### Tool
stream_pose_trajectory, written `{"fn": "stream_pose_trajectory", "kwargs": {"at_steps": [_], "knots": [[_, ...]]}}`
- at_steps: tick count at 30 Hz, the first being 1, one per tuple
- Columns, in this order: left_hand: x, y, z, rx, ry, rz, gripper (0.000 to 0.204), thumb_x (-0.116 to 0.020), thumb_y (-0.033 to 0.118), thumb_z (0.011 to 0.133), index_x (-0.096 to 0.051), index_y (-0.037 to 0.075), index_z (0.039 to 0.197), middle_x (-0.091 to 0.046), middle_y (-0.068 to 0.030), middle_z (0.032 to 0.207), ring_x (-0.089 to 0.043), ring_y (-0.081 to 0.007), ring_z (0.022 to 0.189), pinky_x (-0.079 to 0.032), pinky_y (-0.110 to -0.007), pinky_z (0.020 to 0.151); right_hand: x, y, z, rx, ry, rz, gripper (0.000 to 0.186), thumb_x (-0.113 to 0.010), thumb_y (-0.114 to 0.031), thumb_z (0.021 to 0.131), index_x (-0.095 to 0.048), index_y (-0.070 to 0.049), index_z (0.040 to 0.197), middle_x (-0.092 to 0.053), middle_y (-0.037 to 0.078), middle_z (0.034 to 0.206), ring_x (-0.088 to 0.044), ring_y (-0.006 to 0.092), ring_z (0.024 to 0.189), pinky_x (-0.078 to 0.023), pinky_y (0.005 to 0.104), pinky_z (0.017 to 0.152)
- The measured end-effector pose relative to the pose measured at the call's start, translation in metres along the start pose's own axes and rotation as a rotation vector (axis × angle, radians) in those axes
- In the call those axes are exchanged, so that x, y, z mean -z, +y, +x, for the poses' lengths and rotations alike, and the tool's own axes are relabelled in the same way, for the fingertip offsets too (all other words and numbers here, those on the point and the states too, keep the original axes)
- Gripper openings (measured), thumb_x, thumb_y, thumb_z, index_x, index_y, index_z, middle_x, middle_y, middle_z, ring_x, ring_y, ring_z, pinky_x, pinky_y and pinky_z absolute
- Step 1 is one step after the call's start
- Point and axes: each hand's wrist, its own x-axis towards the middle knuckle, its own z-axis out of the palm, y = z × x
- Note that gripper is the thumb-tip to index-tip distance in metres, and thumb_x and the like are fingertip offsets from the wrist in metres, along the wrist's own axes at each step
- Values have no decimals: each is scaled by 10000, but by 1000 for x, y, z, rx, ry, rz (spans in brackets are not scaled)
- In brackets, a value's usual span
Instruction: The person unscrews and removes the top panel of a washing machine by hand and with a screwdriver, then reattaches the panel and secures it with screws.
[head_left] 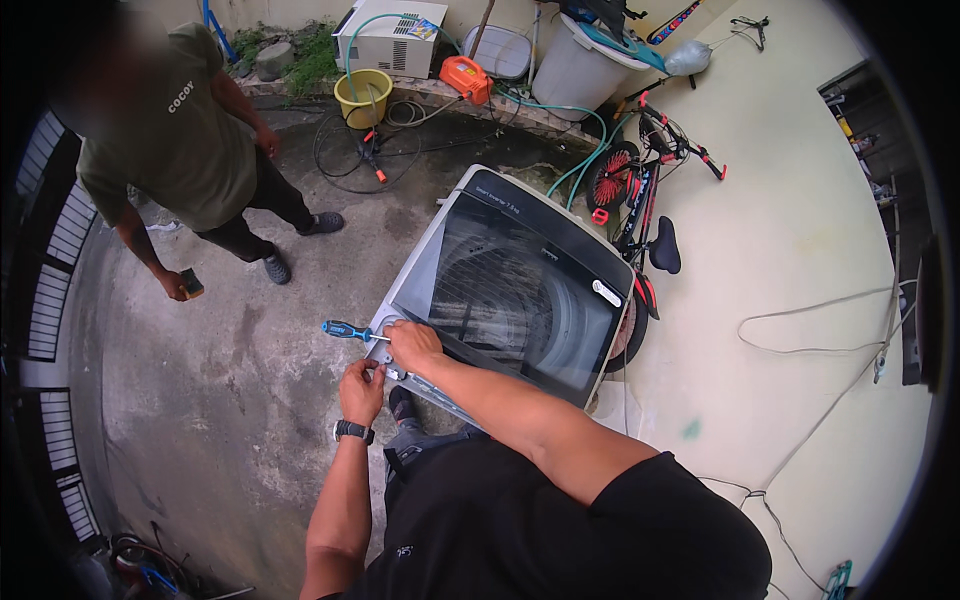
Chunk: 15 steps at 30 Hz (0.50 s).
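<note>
A grey top-load washing machine (500, 310) with a dark glass lid stands tilted in view before me. My right hand (413, 346) is closed at its near left corner, holding a blue-handled screwdriver (345, 330) by the shaft end, handle pointing left. My left hand (360, 390), just below, has its fingers pinched at the corner of the panel (400, 388); what they grip is too small to make out. Small metal pieces sit at that corner, partly hidden by my fingers.
A person (165, 150) stands at left holding a small dark block (191, 283). A bicycle (640, 220) leans by the cream wall right of the machine. Behind are a yellow bucket (362, 100), orange pressure washer (465, 78), hoses and a white bin (580, 70). Cables (800, 350) hang at right.
</note>
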Motion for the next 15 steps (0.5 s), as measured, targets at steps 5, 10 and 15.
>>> {"fn": "stream_pose_trajectory", "kwargs": {"at_steps": [5,10,15], "knots": [[-5,2,0,-47,10,27,251,-785,270,867,-749,43,970,-617,-107,710,-587,-250,655,-474,-407,635,-2,-1,0,-3,0,-116,228,-595,-118,929,-679,-10,1111,-691,208,1130,-727,395,959,-587,499,803],[6,8,-3,-95,68,-30,207,-746,124,881,-736,32,1066,-679,-143,934,-663,-293,828,-525,-406,778,8,-4,0,29,-10,-137,279,-558,-82,932,-650,45,1163,-688,265,1155,-737,412,966,-600,494,794],[16,41,-5,-365,95,-34,361,-718,49,876,-677,57,1234,-693,-138,1111,-675,-349,1030,-529,-430,887,33,-5,-6,-89,-196,150,287,-649,-231,917,-709,39,994,-727,263,1021,-720,404,1003,-564,519,833]]}}
